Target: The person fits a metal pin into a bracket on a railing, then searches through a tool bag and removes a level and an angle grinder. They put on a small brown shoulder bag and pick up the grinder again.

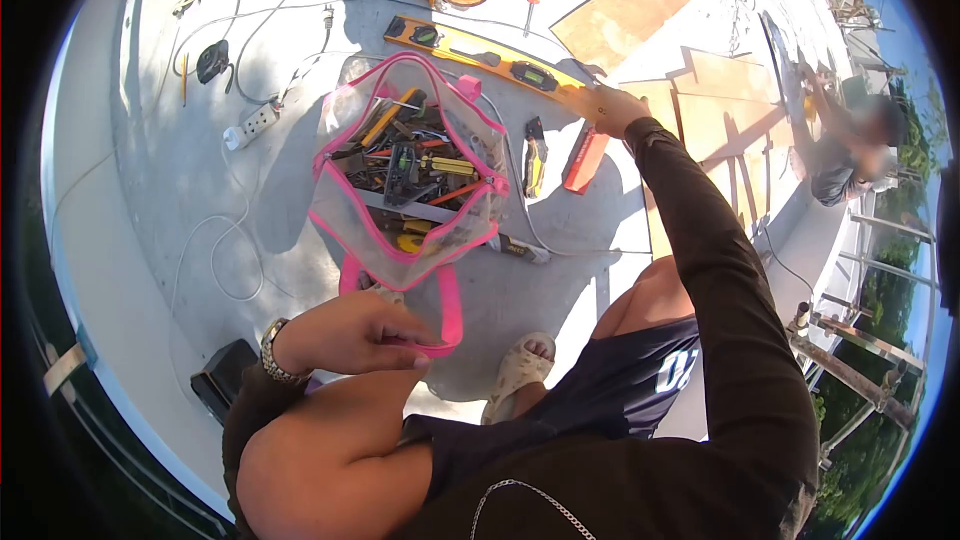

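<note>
Two hands are busy: the right hand (622, 112) is closed on one end of the long yellow spirit level (480, 56), and the left hand (345, 333) pinches the pink strap (451, 305) of a clear bag (342, 120). The level is just past the bag, over the floor (280, 270), but I cannot tell if its far end touches down. It looks stiff and straight, and not very heavy. Held by one end, the other end may dip or swing, so the middle is the best spot to grab. Its little bubble windows could crack if it gets bumped. The bag is soft and floppy, but the big pile of tools (430, 165) inside should make it heavy. Both straps together would lift it best, since one alone may tip it.
</note>
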`<action>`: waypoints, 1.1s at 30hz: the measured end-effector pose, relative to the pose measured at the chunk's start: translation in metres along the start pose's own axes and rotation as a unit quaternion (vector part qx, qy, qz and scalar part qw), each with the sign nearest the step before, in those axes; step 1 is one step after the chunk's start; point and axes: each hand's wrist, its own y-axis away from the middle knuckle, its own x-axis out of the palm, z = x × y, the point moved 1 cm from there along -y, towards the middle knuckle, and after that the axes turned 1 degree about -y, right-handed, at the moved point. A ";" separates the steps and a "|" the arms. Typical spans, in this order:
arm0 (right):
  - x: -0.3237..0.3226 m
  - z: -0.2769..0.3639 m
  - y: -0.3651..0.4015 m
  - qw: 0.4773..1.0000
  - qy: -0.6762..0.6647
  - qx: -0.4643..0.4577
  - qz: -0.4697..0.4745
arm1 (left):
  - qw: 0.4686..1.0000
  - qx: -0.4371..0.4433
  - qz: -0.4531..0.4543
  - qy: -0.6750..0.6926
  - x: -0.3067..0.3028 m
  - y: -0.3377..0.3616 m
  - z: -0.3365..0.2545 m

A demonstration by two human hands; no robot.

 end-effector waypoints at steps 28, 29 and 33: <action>-0.063 0.117 -0.076 0.706 -0.670 -0.093 -0.210 | 0.989 -0.041 -0.026 0.142 0.008 0.050 0.043; -0.068 0.119 -0.027 0.732 -0.630 -0.137 -0.222 | 0.988 -0.040 -0.030 0.146 0.005 0.049 0.044; -0.073 0.122 0.125 0.853 -0.443 -0.244 -0.131 | 0.989 -0.016 -0.024 0.145 0.005 0.041 0.042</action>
